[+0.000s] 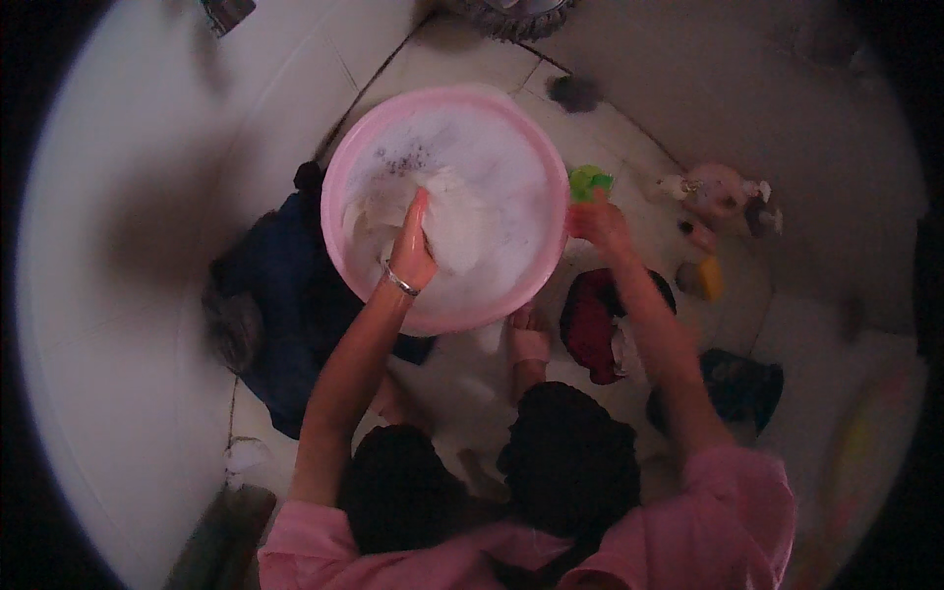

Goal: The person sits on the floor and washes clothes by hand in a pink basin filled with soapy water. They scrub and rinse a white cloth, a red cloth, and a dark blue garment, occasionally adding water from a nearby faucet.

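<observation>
A round pink plastic basin [333, 184] with foamy, soapy water stands on the tiled floor in front of me. My left hand [414, 247], a metal bangle at its wrist, reaches into the basin. It grips a bunched white cloth [464, 228] that rises out of the foam; some of its fingers are hidden. Just outside the basin's right rim is my right hand [601, 221], blurred. A bright green object [588, 183], too unclear to name, lies right by its fingertips. Whether the hand holds it is not clear.
Dark blue clothing [287, 295] lies left of the basin. To the right are a dark red and black cloth [590, 324], a dark teal cloth [745, 383] and a yellow object [709, 277]. Several small items surround a pinkish object [715, 192] near the wall.
</observation>
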Motion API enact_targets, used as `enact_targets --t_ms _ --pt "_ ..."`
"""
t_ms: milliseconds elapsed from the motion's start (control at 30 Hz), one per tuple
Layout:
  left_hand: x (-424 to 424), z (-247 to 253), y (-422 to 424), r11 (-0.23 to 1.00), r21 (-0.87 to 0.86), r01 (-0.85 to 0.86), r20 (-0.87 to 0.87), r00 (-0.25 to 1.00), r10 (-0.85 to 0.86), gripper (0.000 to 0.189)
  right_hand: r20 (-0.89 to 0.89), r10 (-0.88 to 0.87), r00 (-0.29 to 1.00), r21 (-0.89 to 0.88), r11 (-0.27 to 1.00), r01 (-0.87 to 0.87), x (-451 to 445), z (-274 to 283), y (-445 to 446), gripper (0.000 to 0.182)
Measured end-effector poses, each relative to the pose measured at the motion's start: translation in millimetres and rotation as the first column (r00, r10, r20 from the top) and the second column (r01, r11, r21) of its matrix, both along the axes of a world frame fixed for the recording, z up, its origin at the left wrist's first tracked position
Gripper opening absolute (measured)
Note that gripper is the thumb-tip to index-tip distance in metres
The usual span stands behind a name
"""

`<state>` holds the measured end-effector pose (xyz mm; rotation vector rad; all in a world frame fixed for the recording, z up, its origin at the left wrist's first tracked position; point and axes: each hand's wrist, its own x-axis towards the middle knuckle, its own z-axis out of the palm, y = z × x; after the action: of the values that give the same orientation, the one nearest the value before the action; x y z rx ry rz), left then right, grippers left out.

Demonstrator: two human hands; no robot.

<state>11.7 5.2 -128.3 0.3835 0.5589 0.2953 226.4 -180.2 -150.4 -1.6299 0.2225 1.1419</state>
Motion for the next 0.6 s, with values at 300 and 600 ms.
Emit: enact_targets --t_ms 300,600 --pt "3 -5 -15 0.735 0.678 -0.033 0.052 0.999 -0.003 0.051 0.801 0.485 0.352 -0.146 0.728 -0.67 -129 31 118 0.057" --pt "-4 -25 -17 0.993 -0.087 0.084 -0.085 0.992 -0.091 0.037 0.877 0.478 -0.052 -0.388 0.639 -0.664 -158 42 122 0.055"
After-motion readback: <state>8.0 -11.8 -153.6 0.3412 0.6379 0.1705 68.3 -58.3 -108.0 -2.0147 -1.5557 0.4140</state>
